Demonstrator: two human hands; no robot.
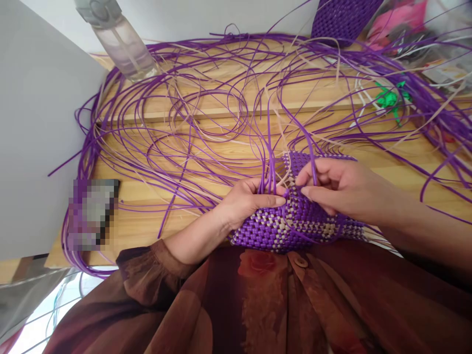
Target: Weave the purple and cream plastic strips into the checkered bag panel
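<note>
A purple and beige woven piece (269,228) lies at the table's near edge, against my clothing. My left hand (250,199) is closed at its upper left part, thumb on top, with several purple strands rising from between the fingers. On the right side of the weave, my right hand (332,189) pinches a purple strand (312,160) between thumb and fingers. One loose strand loops down across the front of the weave. Unwoven purple and beige strands fan out from the piece to the left and upward. My fingers partly cover the weave between the hands.
Long purple strands (88,142) curl over the wooden table (221,110) on both sides. A clear bottle (121,46) stands at the back left; a blurred-out flat object (94,214) lies at the left. Green ties (391,98) and plastic bags (438,59) are at the right.
</note>
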